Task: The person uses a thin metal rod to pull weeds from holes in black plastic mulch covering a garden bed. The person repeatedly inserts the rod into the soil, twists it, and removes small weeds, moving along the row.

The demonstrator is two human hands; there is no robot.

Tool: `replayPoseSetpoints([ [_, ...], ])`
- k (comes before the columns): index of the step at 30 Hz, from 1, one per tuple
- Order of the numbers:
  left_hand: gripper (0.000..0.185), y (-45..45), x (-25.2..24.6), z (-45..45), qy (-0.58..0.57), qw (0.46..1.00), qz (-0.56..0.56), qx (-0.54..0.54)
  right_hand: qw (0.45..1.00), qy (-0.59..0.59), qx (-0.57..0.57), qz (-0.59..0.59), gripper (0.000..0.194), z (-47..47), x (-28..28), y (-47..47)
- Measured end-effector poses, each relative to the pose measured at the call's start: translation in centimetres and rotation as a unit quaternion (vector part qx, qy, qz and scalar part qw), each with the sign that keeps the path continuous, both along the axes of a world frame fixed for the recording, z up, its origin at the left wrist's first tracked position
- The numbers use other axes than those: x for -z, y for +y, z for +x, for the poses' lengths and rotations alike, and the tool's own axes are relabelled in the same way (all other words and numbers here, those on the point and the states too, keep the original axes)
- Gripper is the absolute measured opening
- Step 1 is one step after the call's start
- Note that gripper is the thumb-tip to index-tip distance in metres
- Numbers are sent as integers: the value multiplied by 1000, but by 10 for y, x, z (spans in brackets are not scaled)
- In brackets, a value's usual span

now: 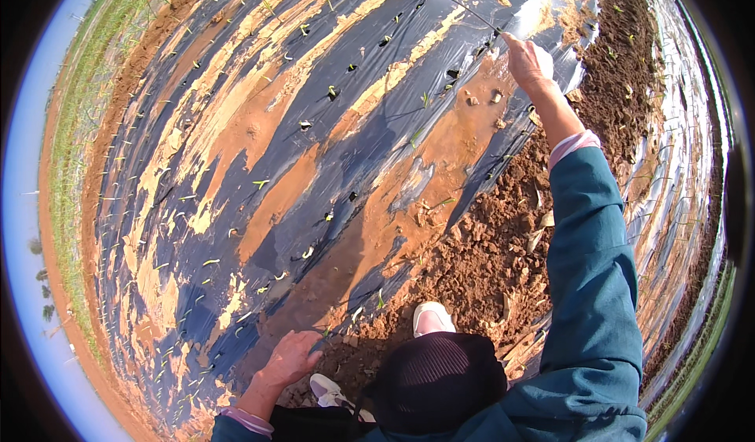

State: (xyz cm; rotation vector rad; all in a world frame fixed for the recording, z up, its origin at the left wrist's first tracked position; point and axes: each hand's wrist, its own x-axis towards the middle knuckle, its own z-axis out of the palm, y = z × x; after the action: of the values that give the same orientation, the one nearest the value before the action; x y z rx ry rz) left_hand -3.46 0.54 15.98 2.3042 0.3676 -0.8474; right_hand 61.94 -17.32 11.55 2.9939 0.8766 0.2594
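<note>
My right hand point(527, 61) reaches far forward, shut around a thin dark metal rod point(468, 11). The rod slants to the upper left, and its far end seems bent, close over black plastic mulch film point(377, 141). Small holes dot the film, and a green seedling point(332, 92) shows in one of them. Nearer my body, my left hand point(293, 356) hovers with nothing in it, thumb apart from the fingers. Below its fingertips lies the muddy edge of the film; whether they touch it I cannot tell.
A furrow of crumbly brown soil point(481, 259) runs along the film's right side. My shoe point(433, 318) stands in it, partly hidden by a dark ribbed cap point(442, 377). Another film-covered bed point(672, 188) lies to the right. Wet mud point(283, 194) coats parts of the film.
</note>
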Motion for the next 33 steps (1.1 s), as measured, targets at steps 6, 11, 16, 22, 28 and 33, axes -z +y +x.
replayPoseSetpoints([
  [6,36,-1,-2,0,38,999,-1,-13,987,74,17,140,38,29,1,9],
  [11,36,-1,-5,1,63,998,7,-27,971,153,83,164,41,46,14,9],
  [16,38,2,-5,-3,73,997,6,-36,963,146,135,182,40,48,35,11],
  [22,37,2,-6,-12,50,998,10,-48,951,180,160,193,33,50,48,21],
  [28,37,0,-5,-20,68,997,-4,-47,948,219,109,201,36,26,53,57],
  [33,37,0,-6,-20,51,997,-9,-49,966,184,44,177,33,3,49,59],
])
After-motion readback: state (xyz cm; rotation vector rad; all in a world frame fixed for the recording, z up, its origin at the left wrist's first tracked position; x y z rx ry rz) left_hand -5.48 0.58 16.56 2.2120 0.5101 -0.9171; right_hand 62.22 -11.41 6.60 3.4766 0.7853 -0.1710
